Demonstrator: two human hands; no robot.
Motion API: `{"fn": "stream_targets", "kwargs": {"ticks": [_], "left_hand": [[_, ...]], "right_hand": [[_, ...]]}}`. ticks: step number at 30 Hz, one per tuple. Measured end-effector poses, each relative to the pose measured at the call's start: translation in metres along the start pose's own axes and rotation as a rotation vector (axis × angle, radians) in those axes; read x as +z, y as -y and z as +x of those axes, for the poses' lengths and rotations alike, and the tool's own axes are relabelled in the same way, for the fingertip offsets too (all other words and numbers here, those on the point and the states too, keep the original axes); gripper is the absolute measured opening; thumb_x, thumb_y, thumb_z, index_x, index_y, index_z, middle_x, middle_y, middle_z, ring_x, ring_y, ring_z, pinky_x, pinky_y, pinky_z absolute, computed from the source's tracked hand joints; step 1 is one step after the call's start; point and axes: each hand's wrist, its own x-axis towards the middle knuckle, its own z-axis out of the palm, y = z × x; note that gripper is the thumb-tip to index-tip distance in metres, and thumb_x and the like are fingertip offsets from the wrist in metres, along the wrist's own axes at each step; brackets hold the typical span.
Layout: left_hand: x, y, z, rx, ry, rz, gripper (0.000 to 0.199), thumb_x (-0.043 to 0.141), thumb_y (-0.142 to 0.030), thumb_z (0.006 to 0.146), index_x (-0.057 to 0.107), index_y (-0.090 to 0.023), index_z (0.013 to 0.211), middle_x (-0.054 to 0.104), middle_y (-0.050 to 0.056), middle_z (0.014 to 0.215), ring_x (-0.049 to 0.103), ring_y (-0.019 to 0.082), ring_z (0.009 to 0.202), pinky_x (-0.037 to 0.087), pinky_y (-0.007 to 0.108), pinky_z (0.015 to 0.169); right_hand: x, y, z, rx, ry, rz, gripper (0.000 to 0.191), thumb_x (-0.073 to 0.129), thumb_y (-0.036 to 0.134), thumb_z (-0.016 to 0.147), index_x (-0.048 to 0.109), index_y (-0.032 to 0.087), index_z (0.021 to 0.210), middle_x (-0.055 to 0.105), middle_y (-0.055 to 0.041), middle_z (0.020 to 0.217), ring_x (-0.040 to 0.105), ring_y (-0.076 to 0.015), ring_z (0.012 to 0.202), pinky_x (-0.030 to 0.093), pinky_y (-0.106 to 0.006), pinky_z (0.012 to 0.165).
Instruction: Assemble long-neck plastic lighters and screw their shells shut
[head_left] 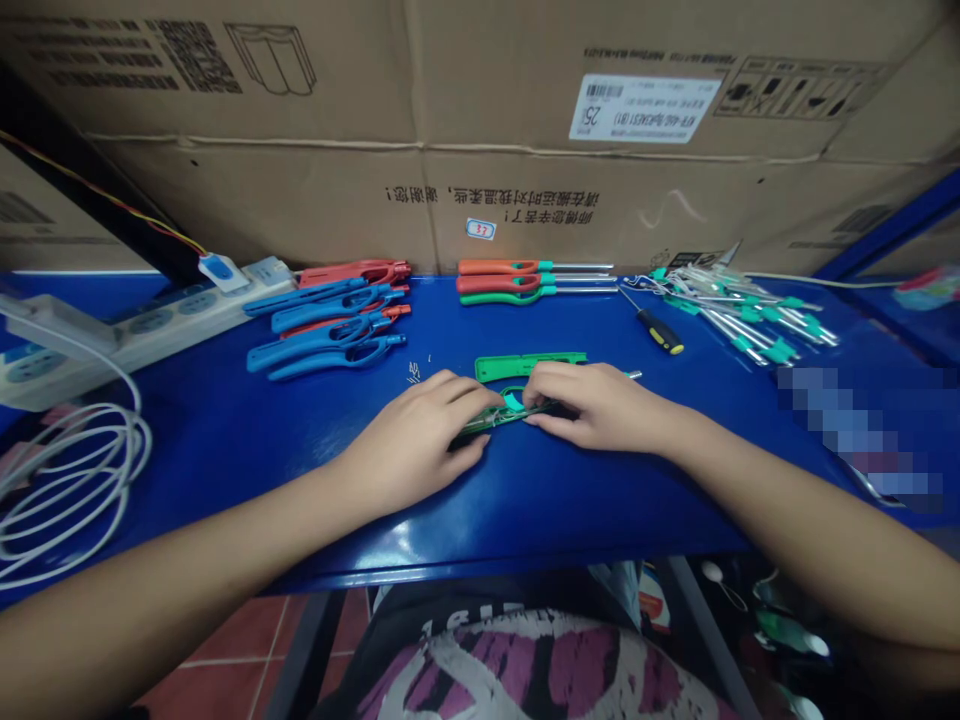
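Looking in through the head camera, I take the loose green shell half [530,366] as my landmark; it lies lengthwise from left to right on the blue table [300,440]. The green lighter body [495,417] is just on the wearer's side of that shell, between the two hands. Its long axis also runs left to right but on more of a slant, left end nearer the wearer, right end farther off. A bright metal tip [636,375] shows past the shell's right end, in line with the body, so I read it as pointing right; the right hand hides the stretch between.

I see the left hand [420,435] grasping the left end of the body, thumb on the near side. The right hand [592,405] has thumb and fingers closed around it beside a teal piece [514,401].

Beyond the shell are three assembled lighters [499,283], tubes pointing right. Left of it I find small metal bits [413,373], then stacked blue and red handles [330,325]. Right of it are a screwdriver [660,330] and a heap of teal-ended rods [750,310]
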Motion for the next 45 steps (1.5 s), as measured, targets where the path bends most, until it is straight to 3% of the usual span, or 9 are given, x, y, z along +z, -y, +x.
{"fn": "stream_targets", "kwargs": {"ticks": [8, 13, 32, 37, 45], "left_hand": [[0.0058, 0.0035, -0.0004, 0.033, 0.018, -0.075, 0.036, 0.048, -0.011, 0.097, 0.059, -0.022, 0.13, 0.064, 0.009, 0.123, 0.057, 0.026, 0.117, 0.05, 0.043, 0.102], [0.006, 0.0037, -0.0006, 0.05, 0.021, -0.069, 0.039, 0.046, -0.012, 0.099, 0.06, -0.023, 0.133, 0.061, 0.011, 0.125, 0.055, 0.026, 0.117, 0.05, 0.045, 0.102], [0.0107, 0.0068, 0.0002, 0.1, -0.036, -0.053, 0.034, 0.048, -0.012, 0.1, 0.065, -0.019, 0.128, 0.064, 0.011, 0.123, 0.059, 0.026, 0.114, 0.053, 0.043, 0.098], [0.0101, 0.0053, 0.0004, 0.047, -0.054, -0.102, 0.028, 0.054, -0.011, 0.096, 0.063, -0.018, 0.122, 0.069, 0.008, 0.117, 0.062, 0.025, 0.111, 0.053, 0.041, 0.097], [0.008, 0.0041, -0.0004, -0.092, -0.056, -0.14, 0.021, 0.063, -0.015, 0.09, 0.059, -0.02, 0.11, 0.069, 0.004, 0.104, 0.068, 0.022, 0.096, 0.054, 0.034, 0.083]], "right_hand": [[0.0018, -0.0016, 0.0011, 0.02, -0.055, 0.073, 0.008, 0.059, 0.025, 0.097, 0.063, 0.019, 0.1, 0.068, -0.0037, 0.093, 0.062, -0.0155, 0.081, 0.044, -0.026, 0.07], [-0.0014, -0.006, -0.0008, 0.01, -0.035, 0.089, 0.012, 0.054, 0.022, 0.098, 0.065, 0.02, 0.104, 0.07, -0.0054, 0.101, 0.064, -0.0172, 0.089, 0.047, -0.029, 0.077], [-0.0056, -0.0049, -0.0037, -0.083, -0.001, -0.246, 0.02, 0.052, 0.027, 0.102, 0.07, 0.019, 0.098, 0.071, -0.0032, 0.095, 0.065, -0.0152, 0.078, 0.04, -0.026, 0.062], [-0.0063, -0.0041, -0.0041, -0.082, -0.001, -0.234, 0.021, 0.051, 0.026, 0.102, 0.071, 0.019, 0.099, 0.072, -0.0035, 0.096, 0.065, -0.0151, 0.078, 0.039, -0.026, 0.062], [-0.0079, -0.0036, -0.003, -0.029, 0.019, -0.127, 0.02, 0.054, 0.027, 0.101, 0.07, 0.018, 0.093, 0.071, -0.0035, 0.094, 0.066, -0.0163, 0.082, 0.043, -0.026, 0.067]]}}
